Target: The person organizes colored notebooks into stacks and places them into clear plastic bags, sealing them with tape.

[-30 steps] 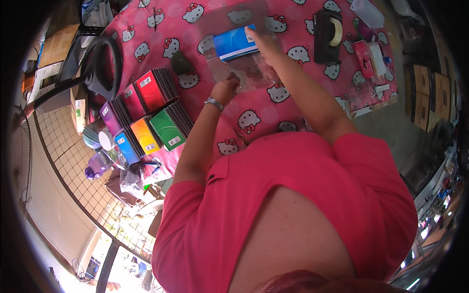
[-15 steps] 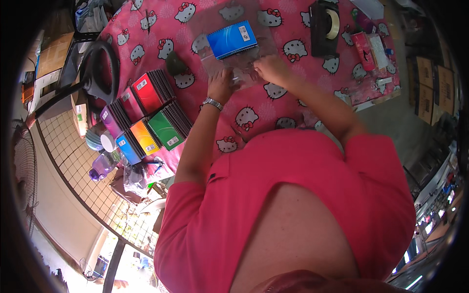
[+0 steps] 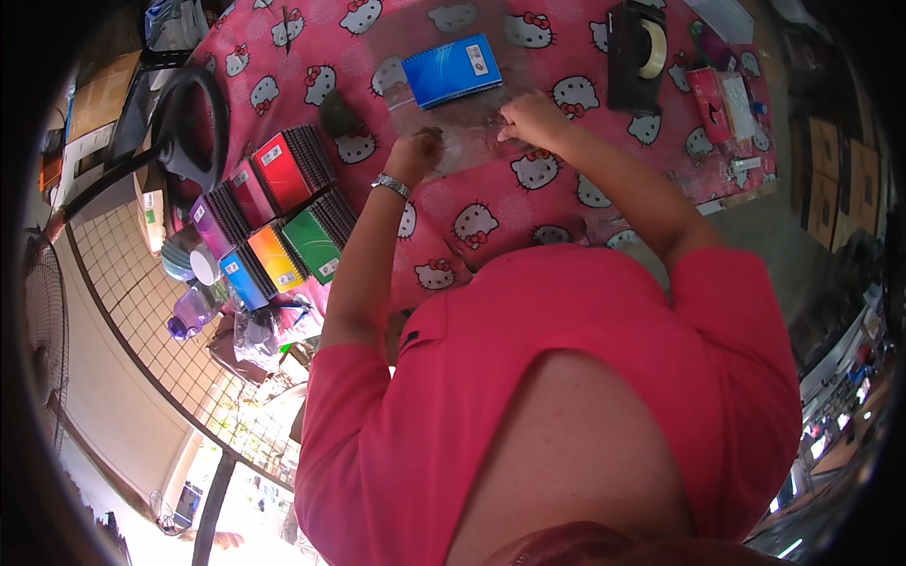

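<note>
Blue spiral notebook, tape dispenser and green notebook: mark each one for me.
blue spiral notebook (image 3: pixel 453 69), head view, middle of its cover.
tape dispenser (image 3: pixel 634 58), head view, black body beside the tape roll.
green notebook (image 3: pixel 311 245), head view, middle of its green cover.

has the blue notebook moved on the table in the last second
Cannot tell. The blue notebook keeps about the same place against the tape dispenser and the cat prints on the cloth; its drift in the picture matches the camera's own shift.
</note>
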`<state>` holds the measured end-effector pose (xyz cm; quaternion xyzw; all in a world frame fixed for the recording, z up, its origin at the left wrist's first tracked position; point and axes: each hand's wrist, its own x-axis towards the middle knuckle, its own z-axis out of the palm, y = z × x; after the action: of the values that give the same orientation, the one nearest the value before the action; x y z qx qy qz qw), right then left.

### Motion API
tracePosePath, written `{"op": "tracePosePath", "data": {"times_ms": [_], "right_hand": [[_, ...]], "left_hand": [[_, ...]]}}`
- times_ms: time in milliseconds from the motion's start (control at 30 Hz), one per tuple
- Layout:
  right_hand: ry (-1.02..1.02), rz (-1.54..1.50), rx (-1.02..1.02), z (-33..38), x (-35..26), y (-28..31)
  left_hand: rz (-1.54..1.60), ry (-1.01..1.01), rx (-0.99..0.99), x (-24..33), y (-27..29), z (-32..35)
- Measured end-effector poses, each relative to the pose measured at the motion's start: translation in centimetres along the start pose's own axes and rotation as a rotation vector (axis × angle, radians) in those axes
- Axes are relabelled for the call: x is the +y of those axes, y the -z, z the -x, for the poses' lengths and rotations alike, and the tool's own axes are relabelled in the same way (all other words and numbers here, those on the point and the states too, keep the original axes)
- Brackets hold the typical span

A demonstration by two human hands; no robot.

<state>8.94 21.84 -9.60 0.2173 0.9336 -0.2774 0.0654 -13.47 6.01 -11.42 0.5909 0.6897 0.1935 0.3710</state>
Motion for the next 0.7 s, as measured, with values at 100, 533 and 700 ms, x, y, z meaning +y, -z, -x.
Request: {"op": "tracePosePath", "data": {"times_ms": [100,533,700], "right_hand": [[-0.031,-0.052,-0.026,0.1,0.4,0.0],[-0.123,-0.308,0.191,-6.8,4.6,8.5],[-0.158,-0.241,0.196,-9.7,4.6,8.4]], "left_hand": [[0.197,0.134,0.006,0.4,0.4,0.8],[-0.512,0.319,0.433,7.9,3.3,-2.6],[-0.577,-0.060,0.372,6.9,-3.2,-2.2]]}}
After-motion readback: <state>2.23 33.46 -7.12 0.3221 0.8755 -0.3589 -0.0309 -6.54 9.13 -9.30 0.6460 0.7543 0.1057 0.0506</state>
